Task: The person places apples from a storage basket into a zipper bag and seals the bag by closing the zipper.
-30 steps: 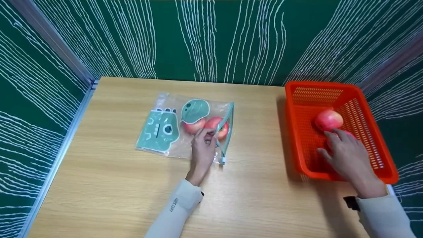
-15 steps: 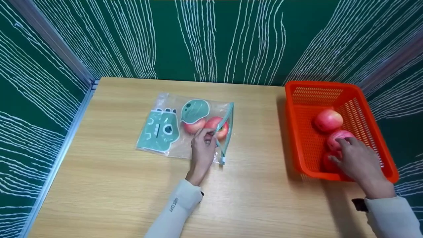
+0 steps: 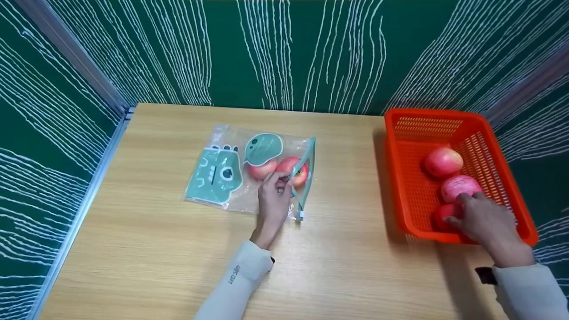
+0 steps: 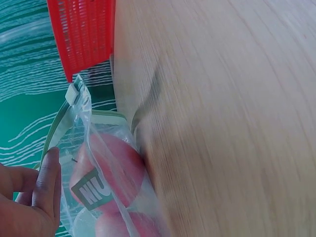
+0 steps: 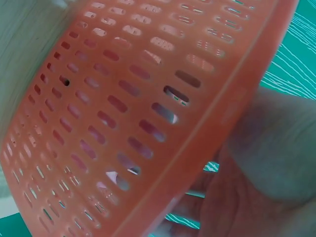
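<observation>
On the table, a clear slider bag (image 3: 255, 195) with green cartoon prints lies flat with two red apples (image 3: 298, 171) inside. My left hand (image 3: 273, 195) pinches the near lip of its green-edged mouth, which gapes; in the left wrist view the fingers (image 4: 47, 185) hold that edge beside the apples. Inside the orange basket (image 3: 397, 195), my right hand (image 3: 486, 222) curls thumb and fingers about the nearest red apple (image 3: 446, 217), partly covering it. Beyond it sit a streaky pink apple (image 3: 460, 186) and a red-yellow apple (image 3: 443, 162). In the right wrist view the basket wall hides the fingertips' contact.
The basket's raised rim (image 3: 402, 224) stands between the bag and the apples at the table's right. Bare wooden tabletop (image 3: 342, 195) separates bag and basket. Green walls (image 3: 302, 53) with white lines enclose the back and sides.
My right hand has drawn back from over the middle of the basket toward its near right corner, uncovering the pink apple, and closes around the nearest apple. My left hand and the bag stay put.
</observation>
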A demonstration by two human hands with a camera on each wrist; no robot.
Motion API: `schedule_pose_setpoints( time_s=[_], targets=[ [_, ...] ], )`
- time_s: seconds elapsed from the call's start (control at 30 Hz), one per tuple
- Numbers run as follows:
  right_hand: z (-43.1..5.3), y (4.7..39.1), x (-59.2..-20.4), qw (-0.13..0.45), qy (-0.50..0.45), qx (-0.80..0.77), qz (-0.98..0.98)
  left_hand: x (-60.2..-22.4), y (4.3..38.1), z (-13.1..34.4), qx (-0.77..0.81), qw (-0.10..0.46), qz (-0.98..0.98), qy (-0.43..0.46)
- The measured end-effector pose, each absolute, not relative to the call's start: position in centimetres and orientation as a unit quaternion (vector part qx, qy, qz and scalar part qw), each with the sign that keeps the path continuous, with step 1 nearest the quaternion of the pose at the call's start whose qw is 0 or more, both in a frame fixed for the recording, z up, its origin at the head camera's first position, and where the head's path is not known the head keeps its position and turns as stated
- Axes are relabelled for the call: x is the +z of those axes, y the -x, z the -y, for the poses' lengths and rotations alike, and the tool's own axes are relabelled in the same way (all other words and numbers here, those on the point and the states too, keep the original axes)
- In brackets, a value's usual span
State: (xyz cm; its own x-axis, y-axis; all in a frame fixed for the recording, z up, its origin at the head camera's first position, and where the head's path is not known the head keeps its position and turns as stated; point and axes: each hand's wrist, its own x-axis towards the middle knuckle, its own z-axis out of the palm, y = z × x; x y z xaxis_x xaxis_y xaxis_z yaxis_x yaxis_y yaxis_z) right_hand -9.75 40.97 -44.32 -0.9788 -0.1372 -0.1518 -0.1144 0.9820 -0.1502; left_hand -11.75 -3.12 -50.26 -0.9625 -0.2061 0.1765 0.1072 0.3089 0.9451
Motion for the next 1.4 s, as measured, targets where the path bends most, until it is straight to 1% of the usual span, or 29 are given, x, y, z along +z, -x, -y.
schedule_pose_setpoints(
  time_s=[0.17, 0.37, 0.6, 0.93, 1.13, 1.27, 1.4],
  targets=[
    [-41.09, 9.66, -44.16, 0.115, 0.049, -0.077, -0.989, -50.26, 11.72, 3.12, -0.589, 0.135, 0.796, -0.028],
    [-41.13, 9.57, -44.25, 0.128, 0.041, -0.080, -0.988, -50.51, 11.89, 3.11, -0.601, 0.150, 0.785, -0.017],
    [-41.24, 9.94, -44.23, 0.153, 0.027, -0.102, -0.983, -50.48, 11.91, 3.18, -0.603, 0.140, 0.785, -0.025],
    [-41.36, 9.78, -44.25, 0.155, 0.020, -0.130, -0.979, -50.42, 11.76, 3.17, -0.598, 0.132, 0.790, -0.034],
    [-41.32, 9.69, -44.34, 0.143, 0.018, -0.141, -0.979, -50.36, 11.62, 3.22, -0.592, 0.129, 0.795, -0.030],
    [-41.01, 9.80, -44.33, 0.137, 0.008, -0.148, -0.979, -50.45, 11.62, 3.25, -0.594, 0.140, 0.792, -0.019],
    [-40.64, 9.97, -44.03, 0.143, -0.002, -0.156, -0.977, -50.50, 11.67, 3.27, -0.595, 0.151, 0.790, -0.011]
  ],
)
